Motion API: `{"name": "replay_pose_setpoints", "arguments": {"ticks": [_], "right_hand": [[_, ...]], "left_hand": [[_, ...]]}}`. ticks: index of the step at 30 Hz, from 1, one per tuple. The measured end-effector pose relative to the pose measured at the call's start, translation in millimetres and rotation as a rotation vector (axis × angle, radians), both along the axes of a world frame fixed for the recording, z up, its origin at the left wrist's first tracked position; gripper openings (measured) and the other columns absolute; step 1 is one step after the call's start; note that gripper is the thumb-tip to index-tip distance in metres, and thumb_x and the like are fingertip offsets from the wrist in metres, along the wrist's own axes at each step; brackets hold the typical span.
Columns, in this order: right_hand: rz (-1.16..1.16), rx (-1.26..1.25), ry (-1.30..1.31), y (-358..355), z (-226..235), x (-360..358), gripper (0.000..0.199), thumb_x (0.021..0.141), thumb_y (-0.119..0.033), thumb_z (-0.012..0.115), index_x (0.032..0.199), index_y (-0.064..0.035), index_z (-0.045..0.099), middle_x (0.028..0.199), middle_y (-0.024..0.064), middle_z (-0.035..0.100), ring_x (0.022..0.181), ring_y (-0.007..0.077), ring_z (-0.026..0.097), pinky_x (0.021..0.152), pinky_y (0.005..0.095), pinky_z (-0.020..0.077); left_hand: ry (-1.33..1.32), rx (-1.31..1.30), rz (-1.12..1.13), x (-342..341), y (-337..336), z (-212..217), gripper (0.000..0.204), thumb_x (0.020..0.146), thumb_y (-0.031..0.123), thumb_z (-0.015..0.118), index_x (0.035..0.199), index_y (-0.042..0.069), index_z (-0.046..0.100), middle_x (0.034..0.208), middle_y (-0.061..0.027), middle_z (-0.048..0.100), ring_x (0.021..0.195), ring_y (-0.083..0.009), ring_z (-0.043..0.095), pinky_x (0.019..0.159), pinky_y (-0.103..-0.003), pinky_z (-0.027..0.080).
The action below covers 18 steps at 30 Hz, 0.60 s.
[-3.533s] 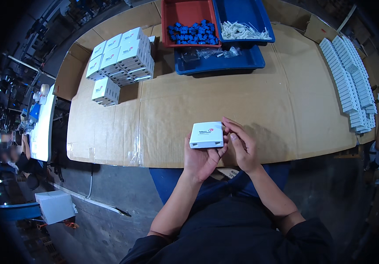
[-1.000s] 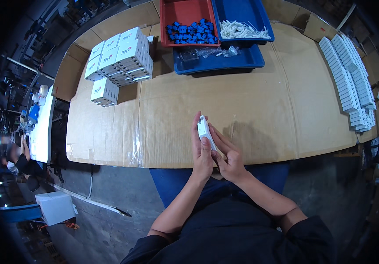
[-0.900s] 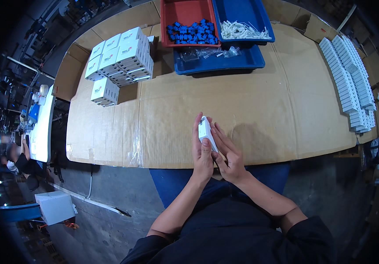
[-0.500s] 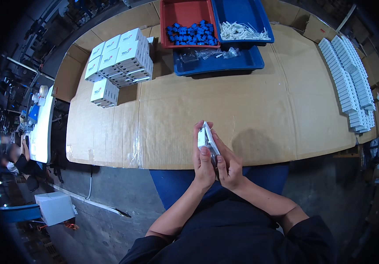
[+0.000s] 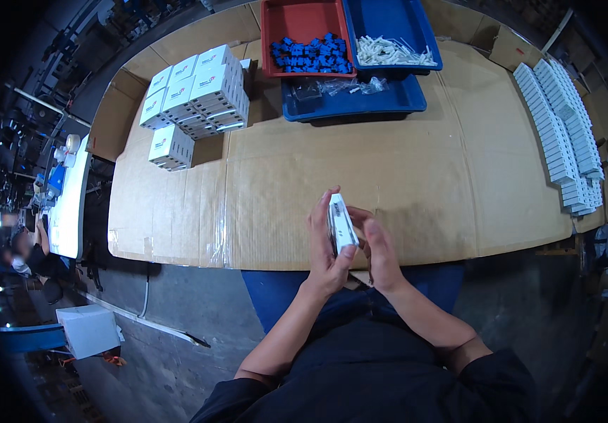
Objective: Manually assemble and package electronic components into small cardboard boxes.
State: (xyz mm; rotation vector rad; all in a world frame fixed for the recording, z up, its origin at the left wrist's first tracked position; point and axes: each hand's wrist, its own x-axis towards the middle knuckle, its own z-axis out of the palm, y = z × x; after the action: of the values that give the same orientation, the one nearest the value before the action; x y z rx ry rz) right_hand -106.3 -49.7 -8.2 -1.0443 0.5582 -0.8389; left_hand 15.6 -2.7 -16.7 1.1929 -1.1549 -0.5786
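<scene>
My left hand (image 5: pixel 323 250) grips a thin white plastic housing (image 5: pixel 343 222) above the near edge of the cardboard-covered table. The piece is tilted up, one narrow face toward me, with small dark slots and markings along it. My left thumb presses its lower end while the fingers lie along its left side. Just to the right is my right hand (image 5: pixel 383 257), its thumb and fingers apart and curved around the space beside the housing. Some of its fingertips are hidden behind the piece, so contact there is unclear.
Stacked white boxes (image 5: pixel 198 92) stand at the left. At the back are a red bin (image 5: pixel 304 21) of blue plastic parts, a blue bin (image 5: pixel 388 17) of white pieces, and a blue tray (image 5: pixel 360 113) with clear bags. Long rows of white parts (image 5: pixel 561 130) line the right.
My right hand has come away from the housing's right side and its fingers have spread. The housing has turned in my left hand, showing its narrow face. The view has shifted slightly.
</scene>
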Motion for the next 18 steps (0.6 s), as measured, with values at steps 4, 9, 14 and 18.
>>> {"name": "replay_pose_setpoints", "arguments": {"ticks": [4,9,14,18], "right_hand": [[0.066,0.328,0.072,-6,25,-4,0.05,0.108,-0.036,0.058,0.146,-0.003,0.053,0.133,0.0111,0.064,0.123,0.0166,0.06,0.108,0.0347,0.047],[-0.063,0.265,0.022,8,10,9,0.049,0.104,-0.018,0.066,0.147,-0.0011,0.049,0.139,0.0136,0.06,0.123,0.017,0.06,0.106,0.0327,0.0488],[-0.095,0.237,-0.023,20,8,13,0.045,0.106,-0.017,0.063,0.146,0.0003,0.05,0.138,0.0129,0.061,0.123,0.0166,0.061,0.101,0.0305,0.0507],[-0.068,0.061,0.111,26,10,9,0.043,0.109,-0.023,0.058,0.144,0.0027,0.057,0.133,0.012,0.065,0.119,0.0147,0.062,0.1,0.0293,0.0495]], "left_hand": [[-0.11,-0.05,-0.026,2,-3,-3,0.099,0.095,0.058,0.059,0.162,-0.003,0.02,0.161,-0.0282,0.033,0.142,-0.0405,0.039,0.12,-0.051,0.028],[-0.075,0.018,0.08,-7,-2,-7,0.103,0.092,0.066,0.06,0.157,-0.008,0.029,0.144,-0.0282,0.047,0.131,-0.0399,0.05,0.11,-0.05,0.04],[-0.197,-0.056,0.16,-5,0,-11,0.094,0.093,0.067,0.057,0.146,-0.01,0.044,0.136,-0.0275,0.053,0.126,-0.0413,0.053,0.106,-0.051,0.044],[-0.161,-0.111,0.242,-7,-1,-14,0.086,0.097,0.064,0.046,0.137,-0.012,0.049,0.128,-0.0286,0.058,0.12,-0.0418,0.056,0.103,-0.051,0.046]]}}
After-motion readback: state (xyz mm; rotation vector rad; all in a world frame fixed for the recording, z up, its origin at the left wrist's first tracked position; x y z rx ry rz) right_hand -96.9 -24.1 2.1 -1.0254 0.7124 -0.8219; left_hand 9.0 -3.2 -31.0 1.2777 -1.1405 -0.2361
